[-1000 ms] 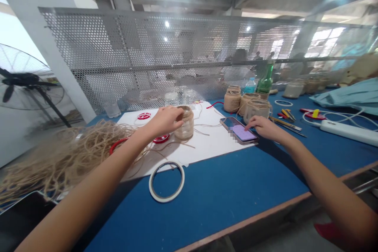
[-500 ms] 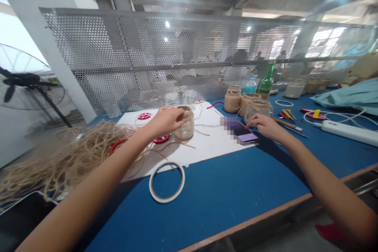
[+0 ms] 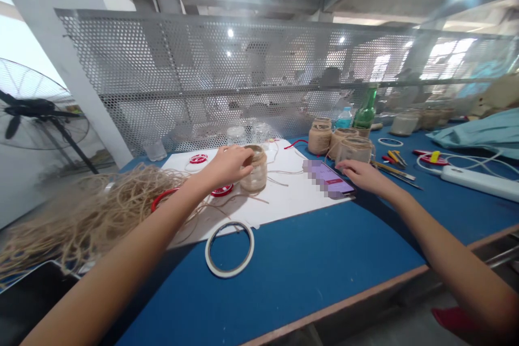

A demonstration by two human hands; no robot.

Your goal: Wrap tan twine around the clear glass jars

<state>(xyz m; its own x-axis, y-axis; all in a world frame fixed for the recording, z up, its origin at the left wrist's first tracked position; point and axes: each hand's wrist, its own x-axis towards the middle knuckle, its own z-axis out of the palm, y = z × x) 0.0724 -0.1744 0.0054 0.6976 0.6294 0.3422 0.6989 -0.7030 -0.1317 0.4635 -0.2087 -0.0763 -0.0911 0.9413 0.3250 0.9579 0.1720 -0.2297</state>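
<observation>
My left hand (image 3: 231, 166) grips the rim of a glass jar (image 3: 256, 178) with jute twine wound round its neck, the fingers curled over the edge. The jar stands upright on a white sheet (image 3: 292, 200). Loose twine ends (image 3: 251, 198) trail beside it. My right hand (image 3: 362, 175) hovers by the right edge of a smartphone (image 3: 330, 179), fingers stretched to the left and holding nothing. The phone lies flat with its screen lit purple, partly pixelated. Just behind that hand stands a jar with twine round its neck (image 3: 354, 150). A red and white lid (image 3: 223, 190) is partly behind my left wrist.
A heap of jute twine (image 3: 101, 216) spreads at the left. A tape roll (image 3: 229, 272) lies in front. Twine-wrapped jars (image 3: 319, 138), a green bottle (image 3: 365, 111), tools (image 3: 395, 158) and a power strip (image 3: 478, 181) occupy the right. A perforated metal screen (image 3: 203, 75) rises behind.
My right hand has drawn slightly back from the phone's screen. The screen has gone from mostly dark to bright purple with a red patch. My left hand and the jar stay put.
</observation>
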